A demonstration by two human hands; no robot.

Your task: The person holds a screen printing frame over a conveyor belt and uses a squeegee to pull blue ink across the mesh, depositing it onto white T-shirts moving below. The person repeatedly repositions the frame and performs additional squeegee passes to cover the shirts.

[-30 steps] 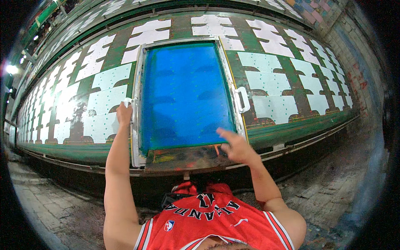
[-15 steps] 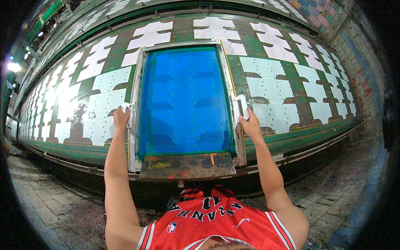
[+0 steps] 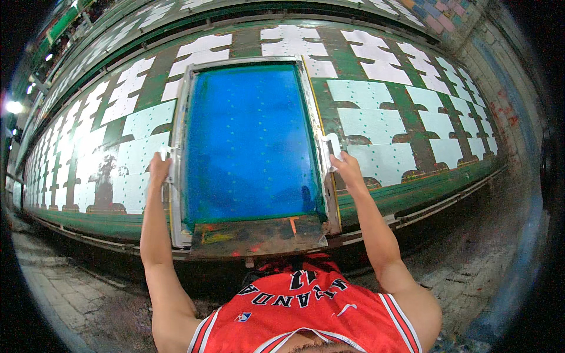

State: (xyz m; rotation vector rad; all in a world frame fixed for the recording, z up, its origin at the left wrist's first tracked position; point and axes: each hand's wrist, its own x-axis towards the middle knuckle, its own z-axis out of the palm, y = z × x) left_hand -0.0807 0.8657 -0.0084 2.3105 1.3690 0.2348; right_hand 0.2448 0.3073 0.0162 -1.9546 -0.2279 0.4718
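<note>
A screen printing frame (image 3: 305, 97) with blue mesh (image 3: 247, 141) stands before me over the long green table. White handles stick out from both of its sides. My left hand (image 3: 159, 169) is closed round the left handle (image 3: 168, 156). On the other side, my right hand (image 3: 348, 169) grips the lower part of the right handle (image 3: 331, 144). A dark, paint-stained flap (image 3: 259, 238) spans the near end of the frame. Pale cut fabric panels (image 3: 368, 123) with rows of green dots lie on both sides, and dotted rows show faintly through the mesh.
The long printing table (image 3: 432, 173) curves across the view, with more white panels (image 3: 291, 44) in its far row. Behind it runs another table (image 3: 176, 15) bearing panels. A brick wall (image 3: 491, 76) rises at the right, and a paved floor (image 3: 65, 282) lies at the near left.
The frame has shifted left with both my hands still on its handles. Dark shapes seen through the mesh have grown fainter. More of the panels to its right now shows.
</note>
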